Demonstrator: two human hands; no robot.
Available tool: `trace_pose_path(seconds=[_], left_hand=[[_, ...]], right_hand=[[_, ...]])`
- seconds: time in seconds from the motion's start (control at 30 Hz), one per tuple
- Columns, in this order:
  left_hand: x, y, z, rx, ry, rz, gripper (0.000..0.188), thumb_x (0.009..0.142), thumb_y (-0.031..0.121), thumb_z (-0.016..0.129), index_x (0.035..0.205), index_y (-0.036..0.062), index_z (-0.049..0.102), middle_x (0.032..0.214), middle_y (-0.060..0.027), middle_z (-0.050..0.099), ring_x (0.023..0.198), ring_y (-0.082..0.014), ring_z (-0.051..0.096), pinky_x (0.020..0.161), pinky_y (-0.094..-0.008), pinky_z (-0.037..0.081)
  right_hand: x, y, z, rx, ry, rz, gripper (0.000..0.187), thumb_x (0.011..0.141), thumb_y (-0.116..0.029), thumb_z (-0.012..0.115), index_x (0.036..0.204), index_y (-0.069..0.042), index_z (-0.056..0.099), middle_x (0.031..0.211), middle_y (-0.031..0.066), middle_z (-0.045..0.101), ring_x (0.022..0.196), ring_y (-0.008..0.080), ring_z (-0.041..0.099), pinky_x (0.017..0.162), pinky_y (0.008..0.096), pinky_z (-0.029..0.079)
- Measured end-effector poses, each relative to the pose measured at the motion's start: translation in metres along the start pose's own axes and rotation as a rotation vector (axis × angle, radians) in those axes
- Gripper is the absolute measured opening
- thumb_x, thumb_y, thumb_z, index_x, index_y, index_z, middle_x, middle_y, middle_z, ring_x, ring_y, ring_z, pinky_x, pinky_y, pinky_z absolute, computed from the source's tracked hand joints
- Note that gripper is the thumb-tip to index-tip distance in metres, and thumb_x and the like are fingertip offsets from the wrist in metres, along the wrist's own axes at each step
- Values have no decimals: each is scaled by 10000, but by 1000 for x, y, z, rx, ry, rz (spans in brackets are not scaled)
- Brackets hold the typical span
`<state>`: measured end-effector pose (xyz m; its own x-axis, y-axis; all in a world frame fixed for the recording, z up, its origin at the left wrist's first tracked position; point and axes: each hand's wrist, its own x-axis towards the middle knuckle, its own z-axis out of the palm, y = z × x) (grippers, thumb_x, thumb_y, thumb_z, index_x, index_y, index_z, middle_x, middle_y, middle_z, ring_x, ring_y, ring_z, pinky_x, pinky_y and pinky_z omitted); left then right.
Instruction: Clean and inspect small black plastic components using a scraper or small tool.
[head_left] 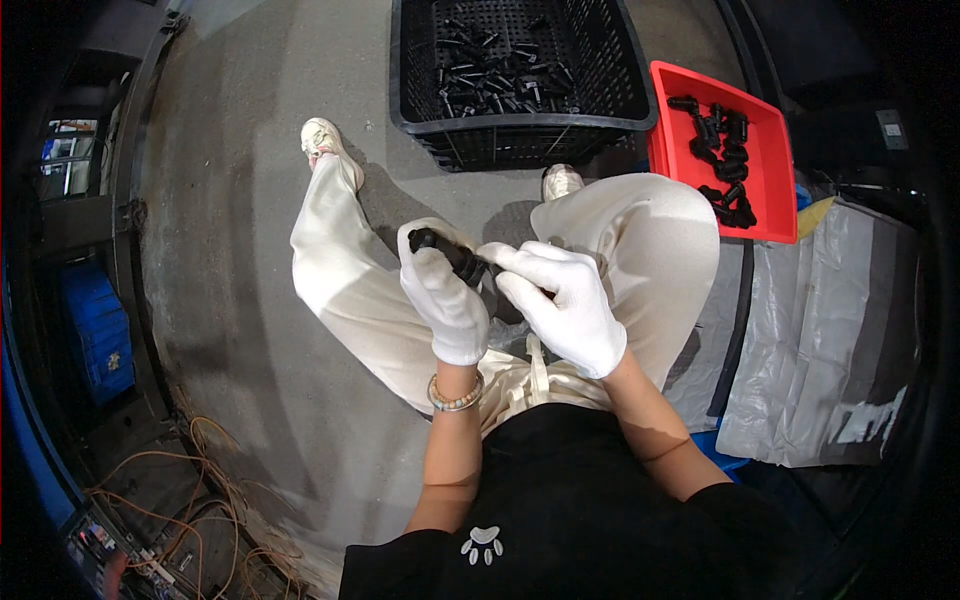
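Note:
White knit gloves cover both hands, which meet over my lap. My left hand (440,295) is closed around a black cylindrical part (455,256) with a ribbed or stepped body, its rounded end showing at the upper left. At the part's right end, my right hand (563,300) is closed, thumb and fingertips pinched together on it. Whether a second small piece sits between those fingertips is hidden. Ahead of my hands, similar small black parts (500,85) lie loose in a black plastic crate (530,135).
Right of the crate, a red tray (765,175) holds several black parts (735,150). Grey plastic sheeting (800,350) covers something at my right. Grey floor (230,250) stretches leftward, with a blue bin (97,330) and tangled orange cables (200,480) along the left side.

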<state>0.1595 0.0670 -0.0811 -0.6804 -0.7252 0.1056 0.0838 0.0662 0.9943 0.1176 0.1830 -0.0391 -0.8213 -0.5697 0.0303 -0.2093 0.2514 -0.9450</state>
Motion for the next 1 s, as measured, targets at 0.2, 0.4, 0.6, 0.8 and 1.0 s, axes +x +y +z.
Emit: trace_pose_path(seconds=[0.2,0.4,0.6,0.8,1.0], left_hand=[[-1,1,-1,-26,15,-88,588,857,652,379,882,68,446,704,-41,506,619,-109,471,555,-228,384],[-6,-1,-3,7,-12,-15,548,877,608,383,883,64,447,709,-39,507,620,-107,467,557,-226,381],[-1,-6,0,31,-26,-55,559,888,604,353,901,54,455,721,-35,505,640,-119,470,592,-240,391],[6,-2,-10,119,-42,21,543,907,567,352,950,36,460,803,-48,514,711,-129,491,650,-259,414],[1,-13,9,-65,-6,-33,137,876,74,384,916,-15,480,647,-107,549,571,-191,520,560,-333,428]], right_hand=[[-3,-1,-3,-17,-80,-25,213,803,-101,577,999,-41,634,674,151,526,590,314,548,528,368,420],[-7,3,-1,-25,-113,-23,158,810,-118,572,926,-24,624,666,159,516,600,325,546,534,386,411],[0,14,1,26,-143,79,129,810,-124,572,861,-20,629,653,152,503,581,311,538,522,370,398],[13,-1,3,81,-100,147,212,813,-132,570,981,-33,652,715,156,569,605,287,568,551,353,428],[4,13,9,176,72,80,259,803,-175,625,996,-3,647,848,173,652,731,223,635,689,324,490]])
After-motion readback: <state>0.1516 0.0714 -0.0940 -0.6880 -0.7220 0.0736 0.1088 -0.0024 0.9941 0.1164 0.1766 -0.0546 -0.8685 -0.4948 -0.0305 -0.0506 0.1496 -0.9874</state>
